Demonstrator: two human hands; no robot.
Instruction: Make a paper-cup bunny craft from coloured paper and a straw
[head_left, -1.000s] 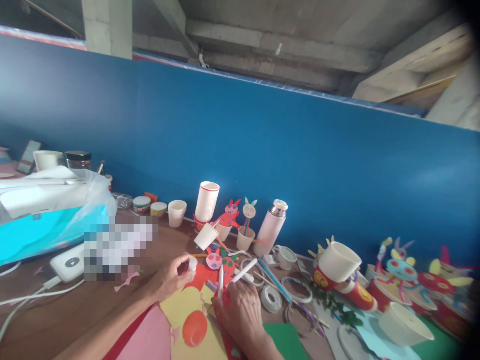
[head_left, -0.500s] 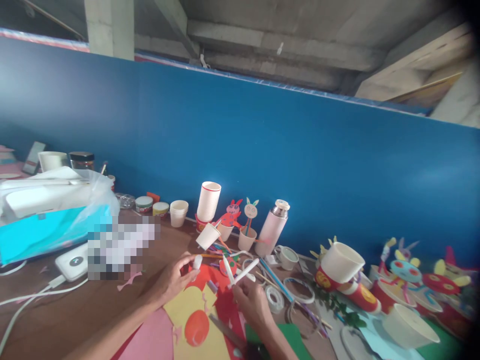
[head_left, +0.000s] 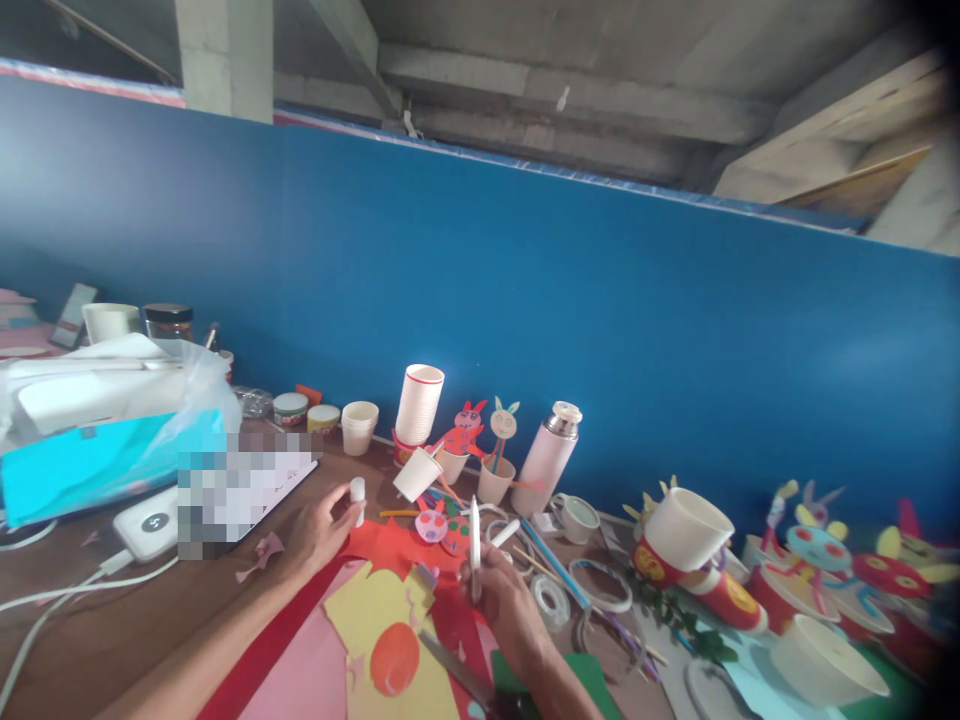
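My left hand (head_left: 330, 525) pinches a small white cylinder (head_left: 358, 495), upright, with its kind unclear. Held in my right hand (head_left: 504, 598) is a white marker pen (head_left: 475, 550), its pointed end up. A second short white piece, like a pen cap (head_left: 505, 532), sticks out by the same fingers. Between the hands lie red paper (head_left: 382, 545) and yellow paper (head_left: 382, 605) with an orange oval (head_left: 394, 658) on top. Just beyond are a pink paper face (head_left: 431, 526) and a red paper face (head_left: 455, 537). Scissors (head_left: 457, 668) rest on the paper, their handles partly hidden by my right forearm.
Toward the blue partition (head_left: 450, 250) stand stacked paper cups (head_left: 420, 405), a tilted cup (head_left: 418, 474), paper rabbit figures and a pink thermos (head_left: 546, 455). Tape rolls (head_left: 550, 598) and sticks lie on the right, near paper-cup crafts. A power bank (head_left: 146, 525) with cables sits left.
My left hand has moved left with the white cylinder, away from the papers. My right hand has turned the marker pen more upright. The pink paper face is now uncovered.
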